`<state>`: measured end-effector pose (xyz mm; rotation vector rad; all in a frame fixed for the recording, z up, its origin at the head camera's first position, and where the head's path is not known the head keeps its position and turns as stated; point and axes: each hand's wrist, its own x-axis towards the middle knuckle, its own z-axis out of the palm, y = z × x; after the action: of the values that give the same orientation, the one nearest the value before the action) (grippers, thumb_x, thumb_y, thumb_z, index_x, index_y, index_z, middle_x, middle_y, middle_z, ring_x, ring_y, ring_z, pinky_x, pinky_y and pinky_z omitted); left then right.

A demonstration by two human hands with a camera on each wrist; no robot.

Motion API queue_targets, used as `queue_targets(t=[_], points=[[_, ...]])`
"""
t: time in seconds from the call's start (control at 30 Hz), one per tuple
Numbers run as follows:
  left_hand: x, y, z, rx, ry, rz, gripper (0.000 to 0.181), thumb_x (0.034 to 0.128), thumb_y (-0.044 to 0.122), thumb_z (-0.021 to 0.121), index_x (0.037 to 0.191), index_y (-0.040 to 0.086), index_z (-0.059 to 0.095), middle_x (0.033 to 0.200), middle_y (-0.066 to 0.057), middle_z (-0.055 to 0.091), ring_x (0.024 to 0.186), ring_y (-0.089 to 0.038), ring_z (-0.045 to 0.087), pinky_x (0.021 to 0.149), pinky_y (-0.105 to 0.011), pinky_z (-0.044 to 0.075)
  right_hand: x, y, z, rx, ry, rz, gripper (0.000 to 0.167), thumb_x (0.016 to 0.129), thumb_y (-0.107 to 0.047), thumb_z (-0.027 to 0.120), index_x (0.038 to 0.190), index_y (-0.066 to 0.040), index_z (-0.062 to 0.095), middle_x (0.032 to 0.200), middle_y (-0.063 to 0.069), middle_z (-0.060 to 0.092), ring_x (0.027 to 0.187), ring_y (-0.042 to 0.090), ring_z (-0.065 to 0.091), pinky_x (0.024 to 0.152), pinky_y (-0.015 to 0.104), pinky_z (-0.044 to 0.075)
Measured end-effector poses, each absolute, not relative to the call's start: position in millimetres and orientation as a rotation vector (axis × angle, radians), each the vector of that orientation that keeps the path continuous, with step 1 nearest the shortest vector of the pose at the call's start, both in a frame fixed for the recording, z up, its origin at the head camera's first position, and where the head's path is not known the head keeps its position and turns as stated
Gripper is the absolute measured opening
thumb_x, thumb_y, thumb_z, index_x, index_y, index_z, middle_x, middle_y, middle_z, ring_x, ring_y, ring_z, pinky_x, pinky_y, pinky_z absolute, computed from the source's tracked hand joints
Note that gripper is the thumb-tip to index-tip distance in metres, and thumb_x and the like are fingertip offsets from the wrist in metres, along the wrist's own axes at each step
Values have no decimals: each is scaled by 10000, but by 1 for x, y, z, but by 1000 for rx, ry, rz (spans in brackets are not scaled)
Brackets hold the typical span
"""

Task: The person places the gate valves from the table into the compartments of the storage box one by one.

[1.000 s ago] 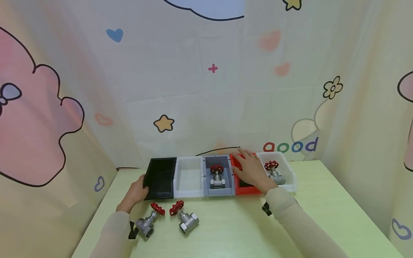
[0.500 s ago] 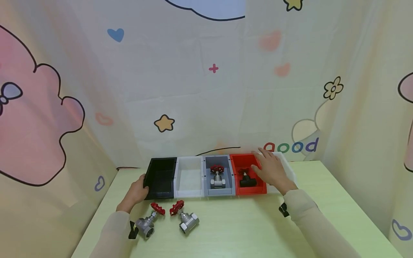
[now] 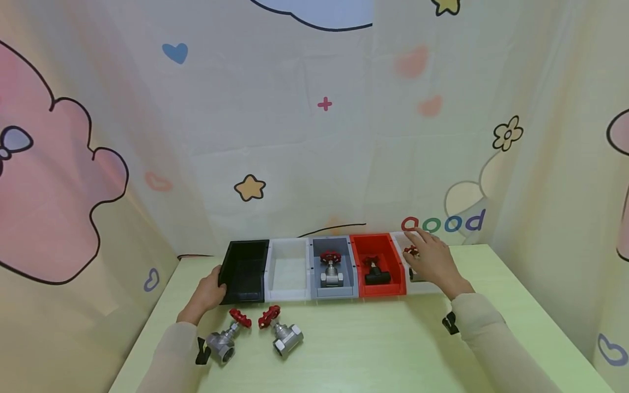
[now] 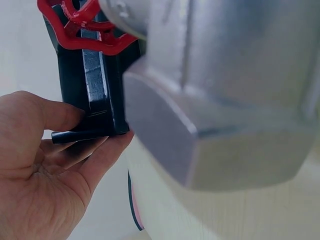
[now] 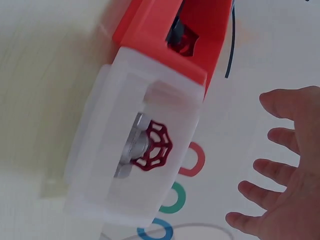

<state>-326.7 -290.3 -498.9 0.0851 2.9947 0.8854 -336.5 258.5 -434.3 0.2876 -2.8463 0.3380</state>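
Note:
My left hand (image 3: pixel 208 290) grips the left wall of the black bin (image 3: pixel 244 273); in the left wrist view the thumb lies inside the wall and the fingers outside. Over the right-hand white bin (image 3: pixel 427 289) my right hand (image 3: pixel 434 263) hovers with fingers spread, holding nothing. It partly covers the valve with a red handwheel (image 5: pixel 157 146) in that bin. The red bin (image 3: pixel 378 238) beside it contains a black-bodied valve (image 3: pixel 377 275). In the grey bin (image 3: pixel 333 295) stands a silver valve (image 3: pixel 331 275) with a red handwheel.
Two silver valves with red handwheels, a left one (image 3: pixel 223 344) and a right one (image 3: pixel 286 337), lie on the table (image 3: pixel 354 349) before the bins. Another white bin (image 3: pixel 288 273) sits between the black and grey bins. A printed curtain (image 3: pixel 314 164) hangs behind.
My right hand has moved right, from over the red bin to over the right-hand white bin, uncovering the black-bodied valve. My left hand has stayed on the black bin.

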Motion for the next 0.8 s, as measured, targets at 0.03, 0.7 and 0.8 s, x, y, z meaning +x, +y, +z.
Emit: queue_targets(t=[0.03, 0.7, 0.8], points=[[-327, -290, -499, 84, 2992, 888, 625, 974, 75, 428, 1491, -150, 159, 1406, -423, 407, 1257, -533, 476, 1007, -596, 423, -336, 262, -435, 281, -2851, 336, 622, 928, -245, 631, 1484, -76, 409, 1533, 270, 342, 1366, 532, 326, 1073, 703, 266], [-327, -292, -502, 72, 2963, 915, 627, 985, 79, 418, 1507, -129, 140, 1426, -414, 391, 1264, -530, 470, 995, -594, 432, -334, 312, -455, 146, -2939, 477, 671, 938, -250, 608, 1508, -26, 332, 1509, 344, 300, 1297, 589, 368, 984, 707, 357], [-327, -292, -501, 77, 2965, 925, 622, 983, 75, 417, 1504, -129, 148, 1410, -418, 408, 1243, -529, 491, 977, -590, 445, -335, 317, -458, 130, -2930, 515, 671, 930, -228, 624, 1496, -6, 339, 1487, 348, 328, 1264, 587, 409, 969, 711, 367]])
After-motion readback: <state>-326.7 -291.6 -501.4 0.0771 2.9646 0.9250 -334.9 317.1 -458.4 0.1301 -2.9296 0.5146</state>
